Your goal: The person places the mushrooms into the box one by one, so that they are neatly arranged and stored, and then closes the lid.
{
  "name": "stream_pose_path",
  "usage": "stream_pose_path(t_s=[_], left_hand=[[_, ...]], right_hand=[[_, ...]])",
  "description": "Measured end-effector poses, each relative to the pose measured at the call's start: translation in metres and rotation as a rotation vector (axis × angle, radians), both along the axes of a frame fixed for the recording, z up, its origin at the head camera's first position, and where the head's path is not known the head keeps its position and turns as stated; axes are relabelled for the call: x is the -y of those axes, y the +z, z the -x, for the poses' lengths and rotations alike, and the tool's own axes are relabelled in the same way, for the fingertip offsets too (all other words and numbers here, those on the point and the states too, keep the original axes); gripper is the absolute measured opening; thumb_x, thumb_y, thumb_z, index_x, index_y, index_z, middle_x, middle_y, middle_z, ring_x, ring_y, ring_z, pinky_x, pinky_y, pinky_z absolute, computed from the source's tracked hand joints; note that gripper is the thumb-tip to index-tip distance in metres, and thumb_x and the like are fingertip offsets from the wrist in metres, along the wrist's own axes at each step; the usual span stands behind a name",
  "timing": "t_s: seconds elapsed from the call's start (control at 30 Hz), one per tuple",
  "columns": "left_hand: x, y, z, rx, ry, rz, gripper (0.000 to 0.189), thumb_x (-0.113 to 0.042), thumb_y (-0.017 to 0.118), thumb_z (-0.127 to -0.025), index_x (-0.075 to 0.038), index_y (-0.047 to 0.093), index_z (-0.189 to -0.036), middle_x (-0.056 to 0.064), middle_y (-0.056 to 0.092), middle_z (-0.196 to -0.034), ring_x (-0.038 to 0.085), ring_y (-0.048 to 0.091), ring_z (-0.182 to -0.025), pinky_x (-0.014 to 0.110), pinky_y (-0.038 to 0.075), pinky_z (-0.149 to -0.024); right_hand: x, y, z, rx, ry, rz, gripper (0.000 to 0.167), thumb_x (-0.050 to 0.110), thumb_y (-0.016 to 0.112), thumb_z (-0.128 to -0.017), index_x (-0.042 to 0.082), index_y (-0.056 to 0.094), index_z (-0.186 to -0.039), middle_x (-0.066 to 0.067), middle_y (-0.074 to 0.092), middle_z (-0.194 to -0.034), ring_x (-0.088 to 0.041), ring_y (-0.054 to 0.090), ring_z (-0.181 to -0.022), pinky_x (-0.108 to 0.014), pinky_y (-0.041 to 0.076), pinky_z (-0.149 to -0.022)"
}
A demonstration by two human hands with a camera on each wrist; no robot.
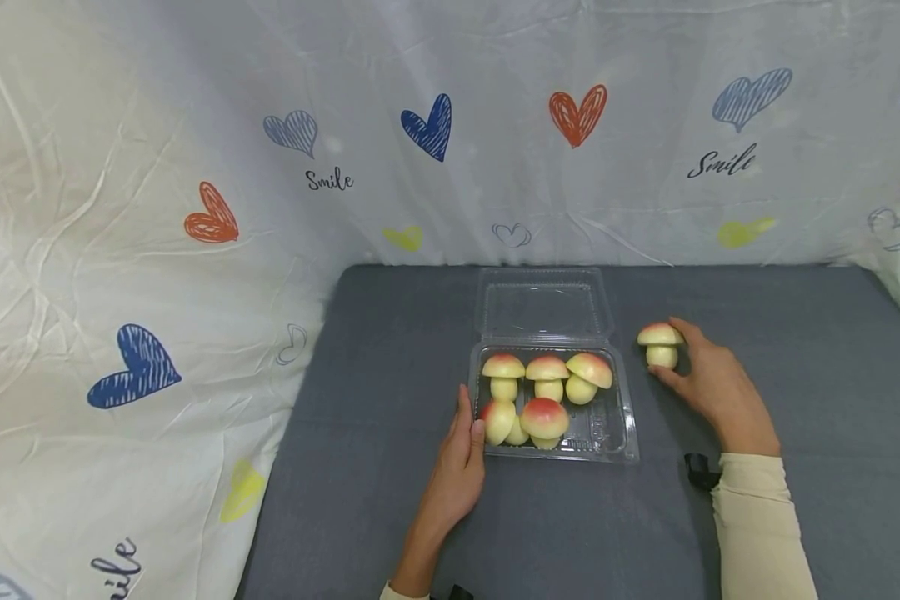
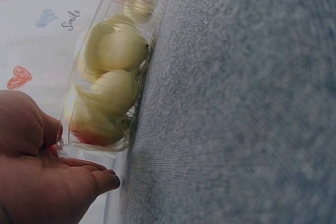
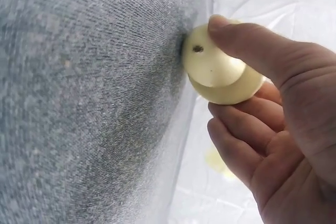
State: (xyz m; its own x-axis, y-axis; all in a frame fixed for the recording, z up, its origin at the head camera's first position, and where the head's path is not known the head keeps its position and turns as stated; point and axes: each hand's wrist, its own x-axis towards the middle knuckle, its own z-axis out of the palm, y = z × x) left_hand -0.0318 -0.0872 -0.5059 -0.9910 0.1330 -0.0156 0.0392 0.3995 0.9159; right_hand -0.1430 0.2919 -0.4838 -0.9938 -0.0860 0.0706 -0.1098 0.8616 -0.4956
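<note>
A clear plastic clamshell box lies with its lid folded back. Several toy mushrooms, with pale yellow stems and red-tinged caps, sit in its tray in two rows; the lower right of the tray shows bare plastic. My left hand grips the box's left side, thumb at the rim and fingers along the outer wall. To the right of the box, my right hand pinches another toy mushroom between thumb and fingers. In the right wrist view its stem end faces the camera, close to the cloth.
A dark grey cloth covers the table. Behind it and to the left hangs a white curtain printed with hearts and "Smile" lettering. A black strap piece shows beside the right sleeve.
</note>
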Motion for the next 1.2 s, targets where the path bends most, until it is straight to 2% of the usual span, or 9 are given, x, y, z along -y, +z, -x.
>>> stream_pose_path(t_s=[0.23,0.5,0.9,1.07,1.2], left_hand=[[0.000,0.000,0.000,0.003,0.000,-0.004,0.066,-0.034,0.035,-0.118,-0.006,0.005,-0.170,0.012,0.007,-0.177,0.023,0.009,-0.162,0.054,0.017,-0.128],[0.000,0.001,-0.001,0.014,-0.009,-0.013,0.067,-0.037,0.035,-0.117,-0.012,0.003,-0.170,0.004,0.004,-0.177,0.022,0.008,-0.162,0.054,0.017,-0.129],[0.001,0.000,-0.001,0.009,-0.001,-0.006,0.067,-0.039,0.035,-0.117,-0.012,0.004,-0.171,0.006,0.006,-0.177,0.023,0.010,-0.162,0.054,0.018,-0.129],[0.001,0.000,-0.001,0.011,-0.004,-0.010,0.067,-0.039,0.035,-0.117,-0.012,0.004,-0.170,0.006,0.006,-0.178,0.023,0.010,-0.162,0.054,0.018,-0.129],[0.000,0.000,-0.001,0.014,-0.002,-0.009,0.067,-0.039,0.035,-0.117,-0.012,0.004,-0.170,0.006,0.006,-0.177,0.023,0.010,-0.162,0.054,0.018,-0.129]], right_hand=[[0.000,0.004,-0.002,0.007,-0.013,-0.014,0.092,0.027,0.083,-0.093,-0.003,0.031,-0.163,-0.046,0.053,-0.137,-0.064,0.059,-0.110,-0.074,0.046,-0.088],[0.002,0.013,-0.008,-0.003,-0.030,-0.001,0.093,0.030,0.084,-0.092,-0.001,0.033,-0.163,-0.045,0.054,-0.137,-0.062,0.061,-0.107,-0.074,0.046,-0.085],[0.014,0.029,-0.017,-0.045,-0.021,0.013,0.090,0.031,0.085,-0.092,0.002,0.037,-0.163,-0.041,0.056,-0.139,-0.061,0.062,-0.108,-0.073,0.047,-0.086],[0.019,0.039,-0.023,-0.069,-0.021,0.016,0.090,0.032,0.085,-0.091,0.004,0.038,-0.162,-0.040,0.059,-0.136,-0.059,0.064,-0.101,-0.072,0.048,-0.081],[0.024,0.047,-0.029,-0.082,0.010,0.041,0.089,0.034,0.085,-0.092,0.006,0.039,-0.162,-0.039,0.059,-0.139,-0.059,0.064,-0.110,-0.072,0.048,-0.084]])
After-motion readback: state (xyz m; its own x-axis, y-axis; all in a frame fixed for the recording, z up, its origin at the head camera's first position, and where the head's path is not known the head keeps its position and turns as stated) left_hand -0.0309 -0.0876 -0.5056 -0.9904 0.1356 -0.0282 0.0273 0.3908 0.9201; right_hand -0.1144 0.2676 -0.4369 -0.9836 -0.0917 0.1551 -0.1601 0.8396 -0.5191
